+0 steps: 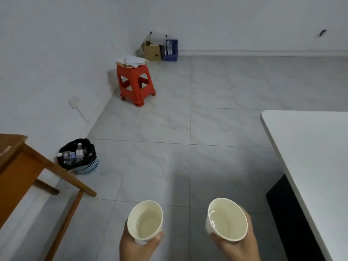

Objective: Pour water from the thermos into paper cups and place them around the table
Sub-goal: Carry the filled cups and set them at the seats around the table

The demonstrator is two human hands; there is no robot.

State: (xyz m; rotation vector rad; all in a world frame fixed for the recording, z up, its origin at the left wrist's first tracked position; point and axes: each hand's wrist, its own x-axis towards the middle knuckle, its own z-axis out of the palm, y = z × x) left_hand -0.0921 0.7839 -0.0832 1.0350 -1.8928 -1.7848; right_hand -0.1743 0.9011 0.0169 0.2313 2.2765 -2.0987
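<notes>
over the tiled floor (pixel 188 129), left hand (pixel 135 247) and right hand (pixel 237 245) each grip a water-filled paper cup (pixel 145 219).

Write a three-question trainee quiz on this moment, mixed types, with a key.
1. True or false: both paper cups hold water.
2. The white table lies to the person's: A) left B) right C) behind.
3. What stands on the floor beside the wooden table?

Key:
1. True: the left hand grips the left cup, the right hand the right cup, both with water.
2. B.
3. A waste basket holding plastic bottles.
</notes>
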